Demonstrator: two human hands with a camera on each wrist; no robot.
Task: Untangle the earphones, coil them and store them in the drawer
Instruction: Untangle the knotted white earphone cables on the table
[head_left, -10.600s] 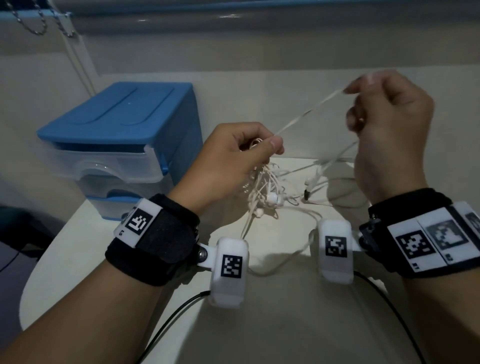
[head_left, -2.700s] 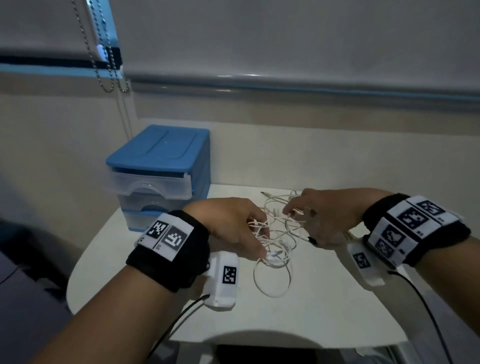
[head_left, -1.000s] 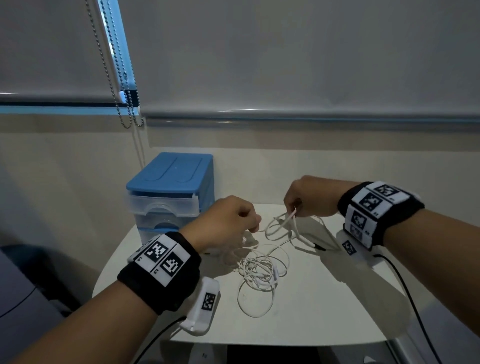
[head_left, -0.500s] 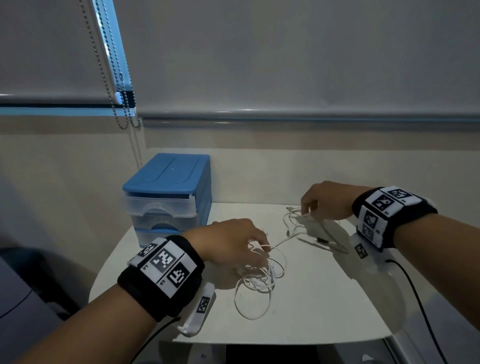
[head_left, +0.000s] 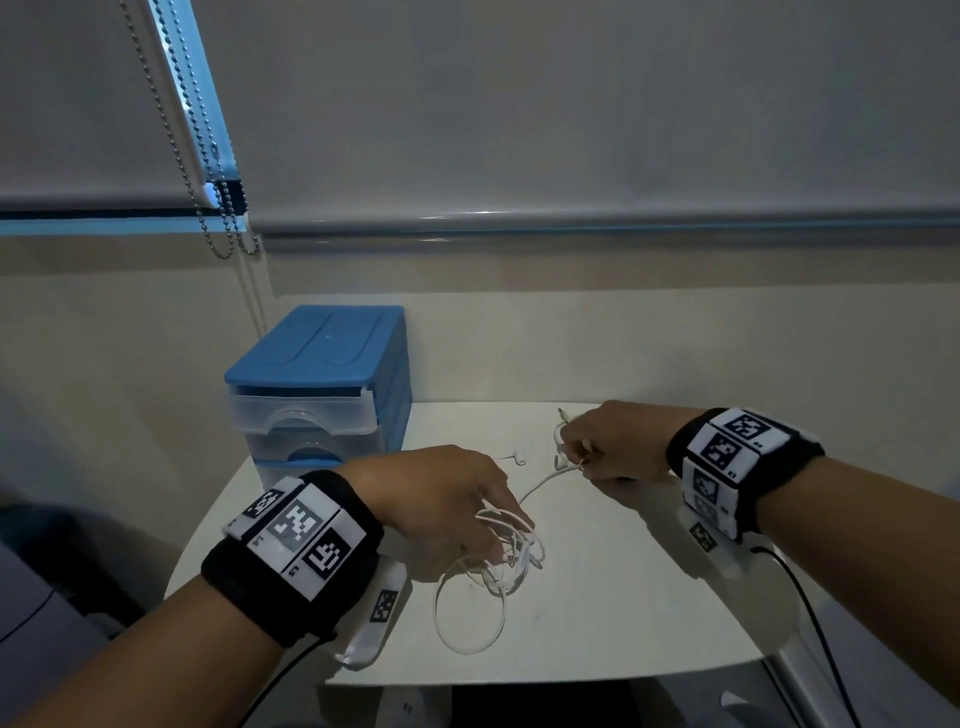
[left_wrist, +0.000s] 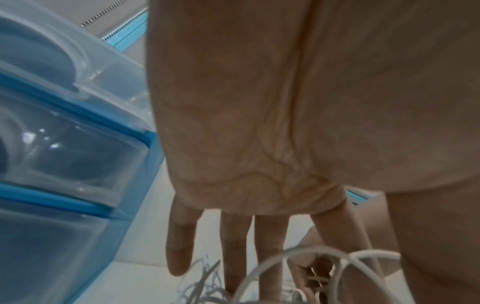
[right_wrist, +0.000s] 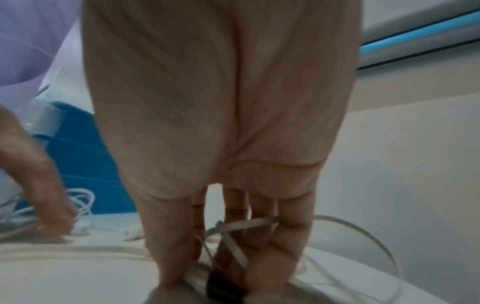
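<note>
While both hands work on the table (head_left: 597, 613):
Left hand (head_left: 441, 499): fingers extended, pressing earphones (head_left: 498, 561) tangle.
Right hand (head_left: 618, 441): pinches cable end, beyond tangle.

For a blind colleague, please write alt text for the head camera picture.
Two hands work on tangled white earphones on a white table: the left hand rests on the bundle, the right hand pinches one strand. A blue drawer unit stands behind, drawers closed.

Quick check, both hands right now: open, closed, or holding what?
Left hand: open, straight fingers resting on the tangled earphones.
Right hand: closed, pinching a strand of the earphone cable.
</note>
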